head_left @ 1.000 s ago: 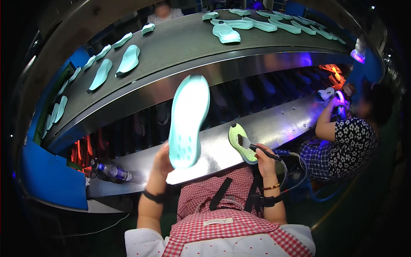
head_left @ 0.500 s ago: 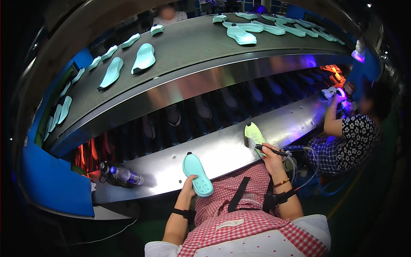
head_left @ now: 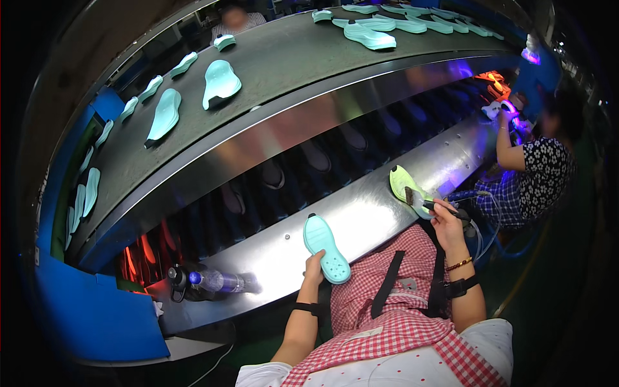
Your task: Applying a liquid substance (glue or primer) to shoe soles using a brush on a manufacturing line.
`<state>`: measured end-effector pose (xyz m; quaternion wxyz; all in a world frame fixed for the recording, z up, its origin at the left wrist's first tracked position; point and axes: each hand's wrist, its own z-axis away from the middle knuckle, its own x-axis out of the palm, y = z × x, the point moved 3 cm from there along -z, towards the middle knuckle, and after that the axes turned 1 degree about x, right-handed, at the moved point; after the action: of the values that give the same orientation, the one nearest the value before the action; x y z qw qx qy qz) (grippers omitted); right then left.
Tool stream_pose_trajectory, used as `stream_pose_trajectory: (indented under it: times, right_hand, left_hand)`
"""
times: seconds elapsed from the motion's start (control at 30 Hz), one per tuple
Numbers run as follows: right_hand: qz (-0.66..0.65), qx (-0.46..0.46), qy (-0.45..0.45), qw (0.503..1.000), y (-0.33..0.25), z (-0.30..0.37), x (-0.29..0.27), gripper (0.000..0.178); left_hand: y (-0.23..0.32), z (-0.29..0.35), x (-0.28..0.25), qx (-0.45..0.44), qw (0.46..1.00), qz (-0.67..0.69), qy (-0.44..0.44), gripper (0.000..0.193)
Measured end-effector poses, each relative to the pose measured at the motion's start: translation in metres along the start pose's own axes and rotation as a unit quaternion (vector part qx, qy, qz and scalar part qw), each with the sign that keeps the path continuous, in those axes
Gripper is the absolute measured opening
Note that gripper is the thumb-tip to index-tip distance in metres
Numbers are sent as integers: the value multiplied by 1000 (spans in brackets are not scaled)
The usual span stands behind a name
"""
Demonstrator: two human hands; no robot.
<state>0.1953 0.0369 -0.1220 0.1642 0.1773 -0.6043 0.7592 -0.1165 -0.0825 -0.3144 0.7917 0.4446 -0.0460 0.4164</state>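
My left hand (head_left: pixel 314 265) grips a turquoise shoe sole (head_left: pixel 320 236) by its side, thumb over the face near a patch of small holes. The sole is tilted, its black-tipped end pointing away from me above the metal ledge. In my right hand (head_left: pixel 446 221) is a brush (head_left: pixel 440 208) with a black handle, fingers closed around it. Its dark bristles are over the middle of a yellow-green shoe sole (head_left: pixel 401 180), which rests at the ledge's near side; whether they touch is hard to tell. My right fingers and the brush partly cover that sole's near end.
Beyond the metal ledge (head_left: pixel 271 258), a dark slot holds more soles. Above it runs a conveyor belt (head_left: pixel 284 71) carrying several turquoise soles (head_left: pixel 165 115). Bottles (head_left: pixel 216 282) stand at the ledge's left end. A co-worker (head_left: pixel 548 161) sits at the right; another person is across the belt.
The view has shifted, moving my hands and the ledge rightward in the picture. The brush has gone from the yellow-green sole's left edge to over its middle. My left hand keeps the turquoise sole.
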Motion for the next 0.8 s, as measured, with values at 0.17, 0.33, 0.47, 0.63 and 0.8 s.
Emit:
stream_pose_trajectory:
  times: [0.17,0.33,0.47,0.63,0.8]
  right_hand:
    - [-14,-27,23,999,-3,15,13,21]
    - [40,-24,15,999,-18,24,21,21]
    - [72,-40,24,996,-30,24,19,21]
    - [41,-23,41,998,-15,28,5,20]
    - [23,-19,44,999,-7,14,-5,20]
  left_hand:
    - [-3,1,4,-7,1000,-9,7,43]
    - [-10,-3,-4,-4,1000,-12,-5,45]
    - [-2,4,8,-14,1000,-18,-20,45]
    - [-3,-3,1,-48,997,21,-49,44]
    - [-2,0,4,-44,997,46,-54,42]
